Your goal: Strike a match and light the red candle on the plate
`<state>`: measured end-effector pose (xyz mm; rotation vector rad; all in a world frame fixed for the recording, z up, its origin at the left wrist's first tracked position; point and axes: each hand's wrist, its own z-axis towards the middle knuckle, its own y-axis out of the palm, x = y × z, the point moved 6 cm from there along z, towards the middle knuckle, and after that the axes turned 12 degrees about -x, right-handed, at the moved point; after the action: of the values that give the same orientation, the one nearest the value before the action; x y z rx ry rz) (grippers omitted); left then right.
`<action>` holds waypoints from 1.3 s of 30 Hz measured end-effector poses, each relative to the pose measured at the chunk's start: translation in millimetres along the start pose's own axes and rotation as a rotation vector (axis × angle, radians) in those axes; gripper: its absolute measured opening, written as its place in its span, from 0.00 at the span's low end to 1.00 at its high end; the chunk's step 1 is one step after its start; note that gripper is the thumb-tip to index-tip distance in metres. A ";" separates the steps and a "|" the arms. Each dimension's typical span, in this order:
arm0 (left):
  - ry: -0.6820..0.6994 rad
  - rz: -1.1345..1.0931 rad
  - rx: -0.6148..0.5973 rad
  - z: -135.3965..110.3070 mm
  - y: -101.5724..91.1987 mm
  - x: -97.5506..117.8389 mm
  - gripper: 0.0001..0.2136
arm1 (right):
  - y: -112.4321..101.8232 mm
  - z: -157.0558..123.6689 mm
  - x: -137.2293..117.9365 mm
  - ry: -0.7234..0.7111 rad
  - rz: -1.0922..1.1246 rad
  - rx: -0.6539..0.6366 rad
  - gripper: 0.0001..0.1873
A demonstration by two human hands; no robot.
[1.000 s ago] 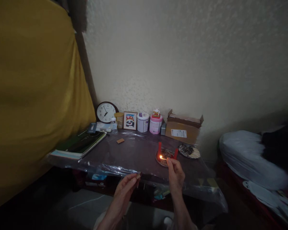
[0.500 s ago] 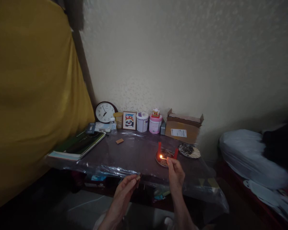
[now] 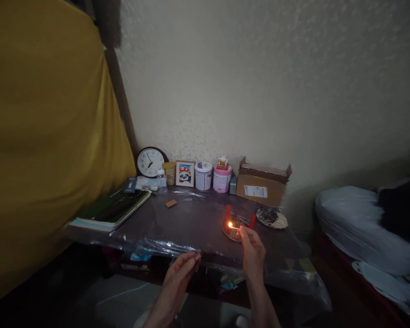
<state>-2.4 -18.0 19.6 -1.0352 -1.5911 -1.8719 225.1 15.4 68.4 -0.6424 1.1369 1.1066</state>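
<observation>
My right hand (image 3: 253,250) pinches a burning match (image 3: 234,227), held level over a round metal plate (image 3: 229,234). The flame sits at its left end, near the base of a red candle (image 3: 228,213) on the plate's left side. A second red candle (image 3: 252,221) stands at the right side, just beyond my fingertips. Neither candle shows a flame. Lower left, past the table's front edge, my left hand (image 3: 177,275) is closed on a small brown piece (image 3: 198,256), mostly hidden by the fingers.
A plate of loose matches (image 3: 278,221) lies right of the candles; a flat brown piece (image 3: 171,203) lies mid-table. Along the wall stand a clock (image 3: 149,162), a framed panda picture (image 3: 185,174), white and pink tins (image 3: 222,180) and a cardboard box (image 3: 259,187). Books (image 3: 112,209) lie left.
The whole view has shifted slightly. The match flame looks a little larger and rounder. Both hands keep their grips and nearly the same places.
</observation>
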 end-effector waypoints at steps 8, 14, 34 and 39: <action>-0.002 0.012 -0.032 2.0 0.8 -0.7 0.10 | 2.2 3.6 -1.9 0.007 0.062 -0.017 0.12; 0.011 0.007 -0.040 7.4 6.8 4.8 0.10 | 1.1 10.9 2.7 0.037 0.075 -0.049 0.12; 0.093 0.037 -0.125 93.7 9.9 8.4 0.09 | 7.2 56.8 -16.1 0.098 0.031 -0.121 0.11; 0.076 0.095 -0.138 113.1 8.9 10.6 0.10 | 7.6 71.9 -17.6 0.057 -0.030 -0.124 0.12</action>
<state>25.2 90.9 38.2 -1.0648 -1.3627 -1.9547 245.0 73.8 110.0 -0.7896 1.1104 1.1452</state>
